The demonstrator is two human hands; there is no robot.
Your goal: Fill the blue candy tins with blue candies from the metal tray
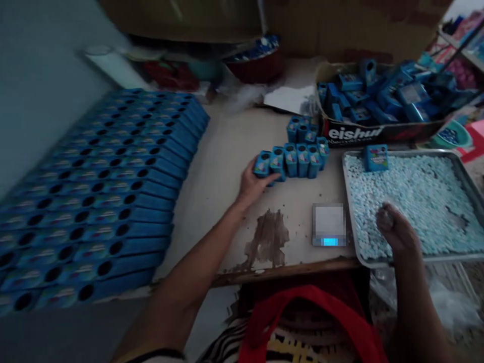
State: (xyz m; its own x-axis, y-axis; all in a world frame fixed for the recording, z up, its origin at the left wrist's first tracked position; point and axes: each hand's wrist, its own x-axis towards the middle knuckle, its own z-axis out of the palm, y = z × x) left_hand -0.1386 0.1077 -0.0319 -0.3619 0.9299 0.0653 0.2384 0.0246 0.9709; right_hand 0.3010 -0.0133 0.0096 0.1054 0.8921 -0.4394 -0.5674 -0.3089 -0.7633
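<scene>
My left hand (252, 184) is closed around the left end of a short row of small blue boxes. Its thumb lies along the front and its fingers are on the far-left side of the end box (262, 164). Each box has a dark round hole in its top. Over a metal tray (350, 212) of pale blue-white pellets (423, 191), my right hand (397, 229) has its fingers drawn together; what they hold, if anything, is unclear. One blue box (376, 158) stands on the pellets at the tray's far side. Between my hands sits a small scale (328, 224) with a lit display.
Many blue boxes (102, 191) stand in tight rows on the left. An open carton (363, 132) of jumbled blue boxes is at the back right, beside a teal bowl (459, 133). A red basin (257, 68) stands at the back. The table's front edge (283, 272) is near my body.
</scene>
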